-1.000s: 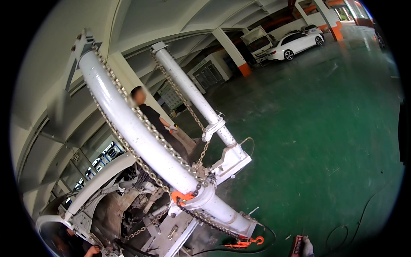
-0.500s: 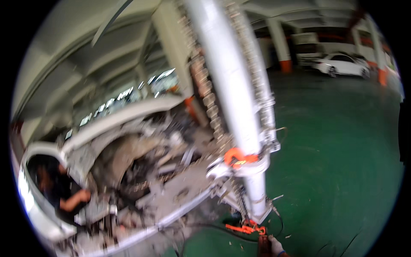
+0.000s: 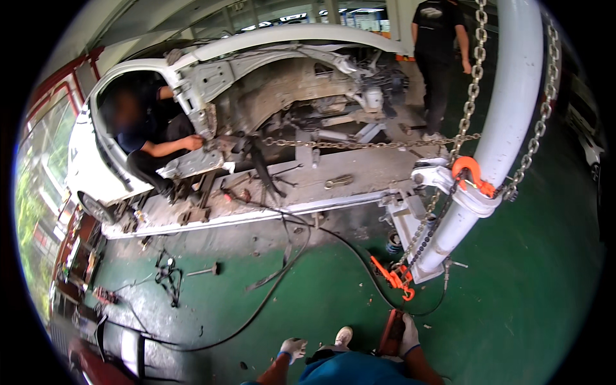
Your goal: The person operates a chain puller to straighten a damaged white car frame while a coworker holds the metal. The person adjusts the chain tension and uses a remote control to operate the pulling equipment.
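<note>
My right hand, in a white glove, grips a dark red elongated block-like thing by its side; a black hose runs close to its far end. My left hand, also gloved, hangs low on the left with loosely bent fingers and nothing visible in it. Just beyond the right hand, an orange lever chain hoist lies at the foot of a white pulling post. An orange hook or chain clamp sits on the post's collar, with a steel chain hanging beside it.
A stripped white car body stands on a frame bench. A person sits in its door opening; another person stands behind. A chain stretches from body to post. Black hoses and a hammer-like tool lie on the green floor.
My view has swung left and down, bringing the car, the post's foot and both my hands further into sight. The right hand stays on the dark red thing. A standing person has come into view.
</note>
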{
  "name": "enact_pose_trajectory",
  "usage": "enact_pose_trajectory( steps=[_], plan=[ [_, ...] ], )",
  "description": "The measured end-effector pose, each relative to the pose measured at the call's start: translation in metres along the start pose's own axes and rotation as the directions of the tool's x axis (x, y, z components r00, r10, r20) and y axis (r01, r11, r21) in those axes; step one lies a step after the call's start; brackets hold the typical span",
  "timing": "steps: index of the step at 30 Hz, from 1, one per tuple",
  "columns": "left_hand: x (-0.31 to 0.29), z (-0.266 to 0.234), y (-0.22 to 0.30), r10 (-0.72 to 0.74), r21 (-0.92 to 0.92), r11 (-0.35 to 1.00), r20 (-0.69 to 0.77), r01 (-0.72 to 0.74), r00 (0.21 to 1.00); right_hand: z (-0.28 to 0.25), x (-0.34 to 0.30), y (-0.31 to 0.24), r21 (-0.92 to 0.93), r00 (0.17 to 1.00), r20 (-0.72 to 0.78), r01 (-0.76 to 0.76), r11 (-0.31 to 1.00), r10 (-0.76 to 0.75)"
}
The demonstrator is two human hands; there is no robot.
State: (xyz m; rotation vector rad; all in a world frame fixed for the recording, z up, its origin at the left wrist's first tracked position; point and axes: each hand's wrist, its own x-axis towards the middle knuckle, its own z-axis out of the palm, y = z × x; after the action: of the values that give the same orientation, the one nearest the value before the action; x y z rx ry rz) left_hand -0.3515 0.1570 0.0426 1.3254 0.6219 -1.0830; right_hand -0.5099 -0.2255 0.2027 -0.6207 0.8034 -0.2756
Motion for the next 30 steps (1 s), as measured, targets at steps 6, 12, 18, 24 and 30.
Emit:
enact_pose_trajectory(
  steps=[6, 12, 18, 24, 30],
  plan=[
    [-0.11, 0.019, -0.095, -0.074, -0.064, 0.996, -0.272, 0.059, 0.959, -0.025, 0.019, 0.012, -0.039, 0.975, 0.078, -0.204, 0.978, 0.206],
    [-0.187, 0.008, -0.246, -0.101, -0.143, 0.989, -0.564, 0.024, 0.82, -0.021, 0.031, 0.041, -0.356, 0.945, 0.028, -0.296, 0.886, 0.327],
    [-0.244, 0.055, -0.348, -0.23, -0.32, 0.947, -0.578, 0.042, 0.783, -0.001, 0.03, 0.069, -0.383, 0.825, 0.225, -0.414, 0.826, 0.518],
    [-0.189, 0.011, -0.429, -0.213, -0.133, 0.977, -0.518, 0.168, 0.829, 0.041, 0.016, 0.111, -0.489, 0.85, 0.118, -0.401, 0.775, 0.514],
    [-0.166, -0.103, -0.292, 0.055, 0.378, 0.909, -0.523, 0.174, 0.85, 0.107, 0.015, 0.158, -0.553, 0.94, -0.037, -0.302, 0.776, 0.34]
  ],
)
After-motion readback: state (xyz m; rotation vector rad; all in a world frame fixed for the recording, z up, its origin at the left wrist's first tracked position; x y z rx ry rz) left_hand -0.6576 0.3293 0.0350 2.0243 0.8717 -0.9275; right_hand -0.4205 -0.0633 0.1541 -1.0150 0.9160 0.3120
